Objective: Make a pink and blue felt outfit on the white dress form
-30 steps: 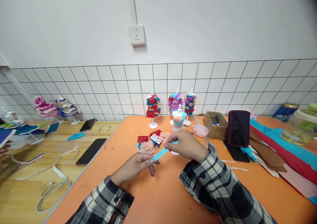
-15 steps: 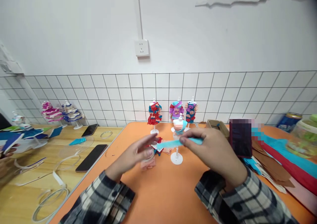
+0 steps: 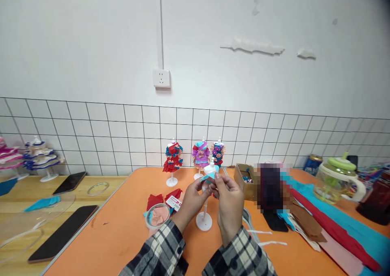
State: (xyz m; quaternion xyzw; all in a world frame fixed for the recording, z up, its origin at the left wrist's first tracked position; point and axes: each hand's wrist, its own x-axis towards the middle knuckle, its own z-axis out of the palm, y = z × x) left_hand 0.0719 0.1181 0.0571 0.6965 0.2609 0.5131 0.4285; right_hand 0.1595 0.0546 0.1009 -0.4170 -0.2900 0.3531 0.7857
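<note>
A small white dress form [image 3: 210, 168] stands upright on a round white base in front of me, its torso partly wrapped with a light blue strip [image 3: 207, 179]. My left hand [image 3: 193, 201] is closed at the left side of the torso, with thumb and fingers pinching the strip. On the other side, my right hand [image 3: 230, 198] is also closed, its fingertips pressed on the strip at the torso. My fingers hide much of the form's lower body. Left of my left hand lies a roll of clear tape [image 3: 149, 218] over pink and blue scraps, beside red scraps [image 3: 154, 201] and a white label.
Three dressed forms, one in red and teal [image 3: 173, 159], stand behind. To the right are a cardboard box [image 3: 240, 182], scissors [image 3: 247, 216], a blurred dark phone, long coloured strips [image 3: 332, 227] and a glass teapot [image 3: 332, 182]. Phones [image 3: 63, 235] lie on the wooden table left.
Both hands have come together at the dress form. The light blue strip, earlier stretched out from my right hand, is now against the torso. The camera view has turned right and upward.
</note>
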